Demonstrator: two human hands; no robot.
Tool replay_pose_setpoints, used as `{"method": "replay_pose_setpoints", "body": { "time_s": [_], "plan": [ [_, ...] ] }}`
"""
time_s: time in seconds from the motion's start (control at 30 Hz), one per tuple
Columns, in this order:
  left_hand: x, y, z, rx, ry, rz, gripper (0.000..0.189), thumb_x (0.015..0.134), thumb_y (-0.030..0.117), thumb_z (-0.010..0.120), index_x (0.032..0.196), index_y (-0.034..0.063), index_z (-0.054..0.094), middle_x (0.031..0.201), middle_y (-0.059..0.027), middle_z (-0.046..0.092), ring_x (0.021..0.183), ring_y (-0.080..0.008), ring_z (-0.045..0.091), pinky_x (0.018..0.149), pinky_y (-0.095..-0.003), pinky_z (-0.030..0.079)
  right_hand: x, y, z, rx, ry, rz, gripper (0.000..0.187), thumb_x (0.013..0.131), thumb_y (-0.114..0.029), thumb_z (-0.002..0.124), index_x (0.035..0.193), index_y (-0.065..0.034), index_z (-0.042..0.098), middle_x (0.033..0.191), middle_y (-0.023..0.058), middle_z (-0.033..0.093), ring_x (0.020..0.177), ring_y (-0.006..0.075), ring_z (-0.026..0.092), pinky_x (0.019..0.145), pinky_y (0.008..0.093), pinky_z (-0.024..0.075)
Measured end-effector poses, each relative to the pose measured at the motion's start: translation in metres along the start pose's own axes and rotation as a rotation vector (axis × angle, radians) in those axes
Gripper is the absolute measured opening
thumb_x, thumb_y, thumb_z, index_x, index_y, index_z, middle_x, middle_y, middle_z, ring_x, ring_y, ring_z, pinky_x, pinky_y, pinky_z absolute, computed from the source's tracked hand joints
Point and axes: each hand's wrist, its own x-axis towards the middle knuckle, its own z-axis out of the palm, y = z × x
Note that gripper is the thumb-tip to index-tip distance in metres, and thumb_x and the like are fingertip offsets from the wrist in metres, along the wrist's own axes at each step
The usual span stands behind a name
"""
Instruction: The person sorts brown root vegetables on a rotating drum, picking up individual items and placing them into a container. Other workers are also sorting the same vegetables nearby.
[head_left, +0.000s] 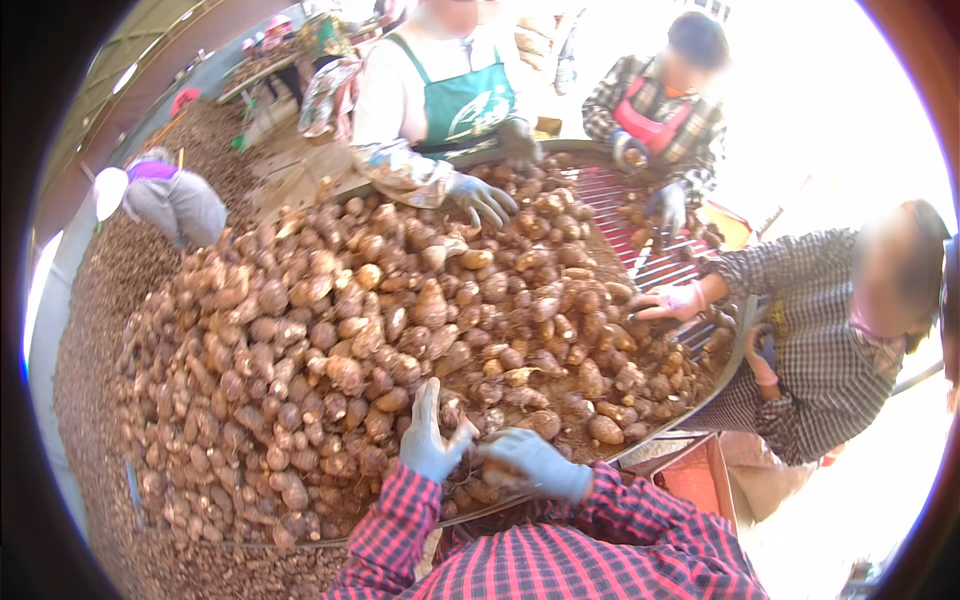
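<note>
A large heap of brown taro corms (420, 300) fills the metal-rimmed sorting table in front of me. My left hand (429, 444), in a grey-blue glove, is at the near side of the heap. Its thumb and fingers are spread, and a dark corm shows in the gap beyond them. Just to its right, my right hand (536, 463), gloved alike and blurred by motion, curls over a brown taro corm (501, 475) close to the near rim (487, 513). The glove covers part of that corm.
A slatted grate (607, 214) lies at the table's right. Gloved co-workers' hands (480, 201), (667, 206), (671, 300) reach in from the far and right sides. A red crate (697, 480) stands below the right rim. More corms (90, 375) cover the floor leftward, where a person (169, 191) bends.
</note>
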Motion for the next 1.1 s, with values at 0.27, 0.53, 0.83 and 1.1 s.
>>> {"method": "replay_pose_setpoints", "body": {
  "time_s": [0.27, 0.53, 0.83, 1.1],
  "plan": [
    [0.178, 0.009, 0.114, -0.054, -0.323, -0.109, 0.091, 0.087, 0.028, 0.076, 0.162, -0.0024, 0.035, 0.163, -0.0251, 0.045, 0.153, -0.0352, 0.041, 0.126, -0.0408, 0.034, 0.034, 0.141, -0.074, -0.285, 0.13, -0.164, 0.036, 0.091, -0.036, 0.073, 0.12, -0.016, 0.066, 0.114, 0.009, 0.064, 0.117, 0.0306, 0.06, 0.115, 0.0484, 0.0392],
    [0.17, 0.111, 0.166, -0.926, -0.467, -0.163, 0.062, 0.107, 0.018, 0.065, 0.163, 0.0292, 0.041, 0.096, -0.0019, 0.07, 0.063, -0.0116, 0.065, 0.051, -0.0283, 0.055, 0.009, 0.252, -0.217, -0.665, 0.498, 0.549, 0.019, 0.089, -0.025, 0.07, 0.096, -0.0082, 0.076, 0.085, 0.0173, 0.071, 0.077, 0.0395, 0.068, 0.073, 0.0537, 0.0547],
    [-0.137, 0.002, -0.031, -0.18, 0.496, -0.362, 0.023, 0.094, 0.01, 0.075, 0.114, 0.0018, 0.068, 0.109, -0.0104, 0.073, 0.081, -0.0097, 0.07, 0.065, -0.0226, 0.057, -0.015, 0.143, -0.186, 0.824, 0.264, 0.686, 0.013, 0.102, -0.012, 0.066, 0.093, -0.0044, 0.072, 0.104, 0.0078, 0.074, 0.087, 0.0145, 0.068, 0.076, 0.0284, 0.0575],
    [-0.108, -0.056, -0.051, 0.217, -0.161, -0.671, 0.047, 0.098, 0.035, 0.071, 0.126, -0.0025, 0.064, 0.107, -0.0187, 0.076, 0.078, -0.0253, 0.076, 0.071, -0.0396, 0.06, 0.128, -0.022, 0.056, 0.135, -0.503, -0.117, 0.045, 0.098, -0.035, 0.064, 0.137, -0.0147, 0.052, 0.118, 0.0231, 0.06, 0.092, 0.0436, 0.071, 0.076, 0.0528, 0.0577]
  ]
}}
